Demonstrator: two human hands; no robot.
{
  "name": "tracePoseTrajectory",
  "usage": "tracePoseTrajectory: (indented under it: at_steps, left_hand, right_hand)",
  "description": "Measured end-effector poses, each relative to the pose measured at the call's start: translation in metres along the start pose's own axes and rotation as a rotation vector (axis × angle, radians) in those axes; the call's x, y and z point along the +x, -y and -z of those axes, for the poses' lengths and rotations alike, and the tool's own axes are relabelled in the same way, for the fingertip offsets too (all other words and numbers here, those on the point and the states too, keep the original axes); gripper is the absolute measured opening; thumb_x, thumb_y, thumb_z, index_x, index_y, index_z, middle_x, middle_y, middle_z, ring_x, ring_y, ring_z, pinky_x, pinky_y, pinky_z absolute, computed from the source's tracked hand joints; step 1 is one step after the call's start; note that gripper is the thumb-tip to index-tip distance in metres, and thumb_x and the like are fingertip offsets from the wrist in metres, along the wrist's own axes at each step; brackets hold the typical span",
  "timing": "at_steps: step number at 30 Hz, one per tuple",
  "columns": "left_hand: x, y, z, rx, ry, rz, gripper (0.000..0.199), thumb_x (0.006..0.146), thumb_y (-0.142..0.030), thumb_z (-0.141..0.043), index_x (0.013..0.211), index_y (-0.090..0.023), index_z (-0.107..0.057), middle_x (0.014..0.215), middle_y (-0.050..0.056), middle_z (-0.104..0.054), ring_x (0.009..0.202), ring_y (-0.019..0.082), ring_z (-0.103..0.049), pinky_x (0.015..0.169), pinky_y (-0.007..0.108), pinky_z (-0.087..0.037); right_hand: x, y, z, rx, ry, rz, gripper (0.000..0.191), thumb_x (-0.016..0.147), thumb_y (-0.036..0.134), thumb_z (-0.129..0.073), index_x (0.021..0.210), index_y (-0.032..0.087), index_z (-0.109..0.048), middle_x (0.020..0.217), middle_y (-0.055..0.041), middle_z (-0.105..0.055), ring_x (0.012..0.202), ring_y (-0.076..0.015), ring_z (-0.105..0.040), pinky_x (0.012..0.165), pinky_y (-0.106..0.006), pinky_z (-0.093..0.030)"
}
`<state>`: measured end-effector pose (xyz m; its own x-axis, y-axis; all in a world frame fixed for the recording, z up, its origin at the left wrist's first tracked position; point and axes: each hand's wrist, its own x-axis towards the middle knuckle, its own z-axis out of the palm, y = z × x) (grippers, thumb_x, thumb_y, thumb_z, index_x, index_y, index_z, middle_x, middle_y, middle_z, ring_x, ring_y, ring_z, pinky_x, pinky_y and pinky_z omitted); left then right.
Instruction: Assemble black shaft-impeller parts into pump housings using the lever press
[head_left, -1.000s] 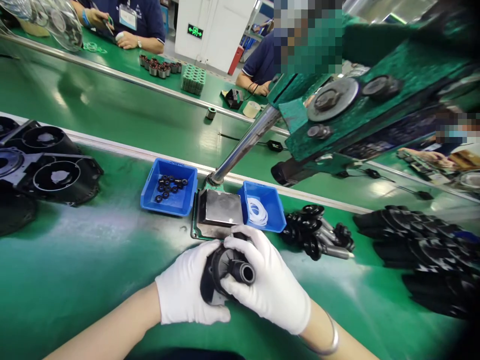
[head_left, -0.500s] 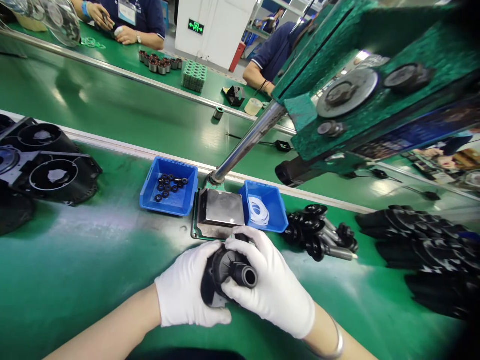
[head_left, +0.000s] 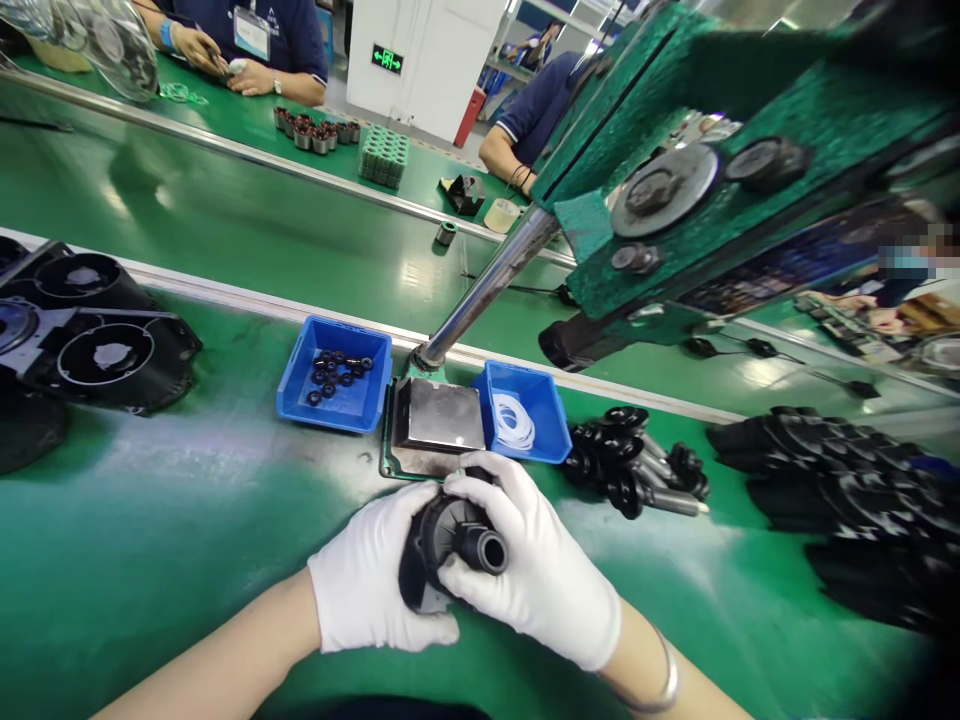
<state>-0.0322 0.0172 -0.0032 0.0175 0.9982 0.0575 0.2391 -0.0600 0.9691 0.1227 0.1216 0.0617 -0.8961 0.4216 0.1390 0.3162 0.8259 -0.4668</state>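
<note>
A black plastic pump housing [head_left: 448, 530] with a round body and a short hollow spout is held between my two white-gloved hands, low in the middle of the view. My left hand [head_left: 379, 570] wraps around its left side, thumb below. On the right, my right hand [head_left: 529, 560] grips it with fingers over the top and thumb beside the spout. The fingers cover much of its body. Just beyond the hands lies the steel block [head_left: 442, 415] on the base of a green press [head_left: 645, 190].
A blue bin [head_left: 336, 405] of small black rings and a blue bin [head_left: 551, 425] of white rings flank the block. Black shafted parts [head_left: 637, 465] and black housings [head_left: 832, 500] lie right, larger black housings [head_left: 112, 345] left. Co-workers [head_left: 255, 50] sit across the conveyor.
Both hands keep their grip on the pump housing, which has barely moved. The whole view has shifted slightly. Across the conveyor, a small cylindrical part sits a little further right.
</note>
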Motion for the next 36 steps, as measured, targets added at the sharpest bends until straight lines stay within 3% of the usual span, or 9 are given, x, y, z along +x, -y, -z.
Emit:
tracePoseTrajectory:
  at_steps: [4,8,16,19,23,25,28,32,36]
  left_hand:
    - [-0.004,0.009,-0.005,0.061,-0.059,-0.149,0.110,0.050,-0.021,-0.081,0.143,-0.022,-0.023,0.134,0.013,-0.051,0.121,0.033,-0.053,0.105,0.049,-0.044]
    - [-0.004,0.011,-0.009,0.147,-0.077,-0.347,0.104,0.055,-0.015,-0.076,0.143,-0.031,-0.023,0.139,0.010,-0.044,0.129,0.031,-0.047,0.108,0.048,-0.042]
    - [-0.005,0.013,-0.022,0.198,-0.178,-0.362,0.087,0.062,-0.012,-0.067,0.139,-0.026,-0.028,0.138,0.013,-0.043,0.131,0.032,-0.046,0.109,0.052,-0.041]
    - [-0.009,0.005,-0.021,0.249,-0.213,-0.345,0.083,0.062,-0.012,-0.067,0.135,-0.026,-0.031,0.131,0.012,-0.050,0.123,0.031,-0.053,0.104,0.052,-0.046]
    - [-0.010,-0.032,0.001,0.304,-0.252,-0.333,0.081,0.062,-0.014,-0.067,0.135,-0.025,-0.033,0.130,0.012,-0.053,0.119,0.032,-0.057,0.104,0.051,-0.047]
    - [-0.001,-0.054,0.018,0.328,-0.299,-0.332,0.080,0.064,-0.017,-0.068,0.136,-0.024,-0.034,0.133,0.012,-0.052,0.120,0.031,-0.057,0.106,0.051,-0.045]
    - [0.028,-0.071,0.040,0.310,-0.325,-0.311,0.073,0.067,-0.022,-0.070,0.133,-0.020,-0.037,0.130,0.012,-0.055,0.120,0.030,-0.057,0.108,0.050,-0.043]
    - [0.072,-0.062,0.051,0.190,-0.263,-0.296,0.073,0.066,-0.029,-0.072,0.129,-0.017,-0.038,0.127,0.015,-0.058,0.119,0.030,-0.058,0.108,0.052,-0.041]
    - [0.094,-0.052,0.053,0.164,-0.236,-0.298,0.078,0.064,-0.031,-0.073,0.131,-0.015,-0.036,0.128,0.017,-0.058,0.120,0.031,-0.058,0.108,0.053,-0.040]
  right_hand:
    - [-0.001,-0.001,-0.001,-0.001,-0.011,0.024,0.059,0.077,0.032,-0.071,0.126,0.017,-0.043,0.123,-0.0164,-0.043,0.116,-0.0313,-0.047,0.096,-0.051,-0.049]
    - [-0.004,-0.005,-0.004,-0.036,-0.022,0.049,0.080,0.079,0.039,-0.070,0.143,0.014,-0.028,0.130,-0.0205,-0.039,0.122,-0.0345,-0.043,0.099,-0.055,-0.046]
    - [-0.003,-0.002,-0.014,-0.028,-0.072,-0.019,0.085,0.071,0.036,-0.074,0.142,0.009,-0.036,0.128,-0.0207,-0.046,0.120,-0.0341,-0.048,0.100,-0.052,-0.046]
    - [-0.001,0.001,0.002,-0.038,-0.027,-0.030,0.092,0.065,0.044,-0.081,0.139,0.005,-0.042,0.127,-0.0231,-0.052,0.117,-0.0362,-0.053,0.098,-0.052,-0.049]
    - [-0.002,0.003,0.068,-0.024,-0.163,0.046,0.063,0.078,0.050,-0.072,0.128,0.015,-0.055,0.124,-0.0155,-0.060,0.112,-0.0302,-0.060,0.097,-0.047,-0.051]
    - [0.005,0.005,0.115,-0.002,-0.492,0.014,0.039,0.093,0.042,-0.056,0.123,0.017,-0.058,0.120,-0.0128,-0.063,0.107,-0.0249,-0.064,0.097,-0.045,-0.052]
    - [0.044,0.012,0.189,0.098,-0.928,0.076,0.039,0.097,0.037,-0.050,0.131,0.017,-0.052,0.133,-0.0104,-0.057,0.120,-0.0219,-0.058,0.100,-0.040,-0.049]
    - [0.118,0.041,0.281,0.411,-0.951,0.241,0.059,0.092,0.034,-0.039,0.143,0.005,-0.032,0.141,-0.0097,-0.048,0.121,-0.0170,-0.054,0.086,-0.020,-0.045]
    - [0.122,0.079,0.310,0.527,-0.810,0.195,0.052,0.092,0.041,-0.027,0.094,0.001,-0.060,0.087,0.0063,-0.066,0.072,-0.0067,-0.069,0.059,-0.012,-0.046]
